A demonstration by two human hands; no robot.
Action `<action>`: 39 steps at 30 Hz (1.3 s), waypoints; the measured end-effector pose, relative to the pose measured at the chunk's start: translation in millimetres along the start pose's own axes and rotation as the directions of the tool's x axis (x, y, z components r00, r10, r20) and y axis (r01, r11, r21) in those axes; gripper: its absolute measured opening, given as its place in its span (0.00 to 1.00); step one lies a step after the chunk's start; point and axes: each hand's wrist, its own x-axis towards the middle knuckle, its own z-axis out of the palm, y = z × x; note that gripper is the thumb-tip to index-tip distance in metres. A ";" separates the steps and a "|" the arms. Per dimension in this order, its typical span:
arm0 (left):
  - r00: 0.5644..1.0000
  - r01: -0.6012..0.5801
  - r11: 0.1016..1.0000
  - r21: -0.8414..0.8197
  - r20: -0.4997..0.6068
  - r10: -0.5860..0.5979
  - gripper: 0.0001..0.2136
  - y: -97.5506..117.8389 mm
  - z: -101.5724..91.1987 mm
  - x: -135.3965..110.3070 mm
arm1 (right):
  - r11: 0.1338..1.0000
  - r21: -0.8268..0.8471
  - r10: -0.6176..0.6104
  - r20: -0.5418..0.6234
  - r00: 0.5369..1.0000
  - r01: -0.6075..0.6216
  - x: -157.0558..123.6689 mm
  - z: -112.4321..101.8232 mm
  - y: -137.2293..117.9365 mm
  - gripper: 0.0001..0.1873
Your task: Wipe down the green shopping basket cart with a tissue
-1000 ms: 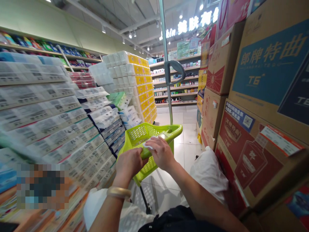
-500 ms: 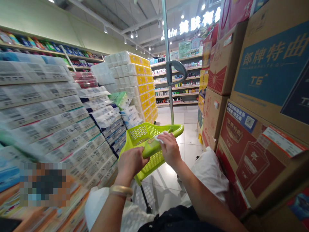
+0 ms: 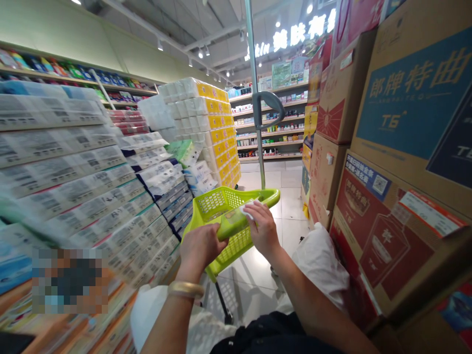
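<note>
Cloth (image 3: 246,211) pinched in my right hand (image 3: 264,229) has slid rightward along the handle (image 3: 233,225), which my left hand (image 3: 200,247) clasps. Cartons (image 3: 383,236) and wrapped packs (image 3: 70,162) flank me

One basket (image 3: 229,227), one white cloth (image 3: 246,212), one bangle (image 3: 185,289)

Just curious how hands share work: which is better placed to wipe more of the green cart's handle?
Probably the right hand: it holds a white cloth or tissue against the handle, while the left hand grips the handle's nearer end.
</note>
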 end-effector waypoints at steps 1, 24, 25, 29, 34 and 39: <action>1.000 -0.004 1.000 0.004 -0.004 0.004 0.13 -0.1 0.4 0.2 | 1.000 -0.013 0.020 -0.022 1.000 -0.020 0.4 -0.7 1.4 0.16; 1.000 -0.003 1.000 -0.005 -0.014 0.003 0.15 0.0 -1.0 -1.7 | 0.989 0.032 -0.147 0.134 0.980 0.144 -12.3 -1.5 -9.0 0.19; 1.000 0.000 1.000 -0.001 -0.013 0.000 0.14 0.1 -1.1 -1.8 | 0.994 0.009 -0.107 0.079 0.991 0.107 -10.4 -2.4 -4.1 0.18; 1.000 0.001 1.000 0.008 -0.013 -0.001 0.14 0.1 -0.8 -1.6 | 0.999 -0.033 -0.034 -0.023 0.999 0.034 -8.0 -4.0 5.0 0.18; 1.000 -0.016 1.000 0.002 -0.017 0.016 0.15 -1.1 0.4 -0.6 | 0.972 0.060 -0.234 0.167 0.958 0.227 -15.9 -2.5 -3.7 0.19; 1.000 -0.004 1.000 -0.003 -0.001 0.004 0.14 0.3 -2.0 -1.2 | 0.989 -0.034 -0.142 0.002 0.990 0.142 -11.8 -3.9 9.8 0.18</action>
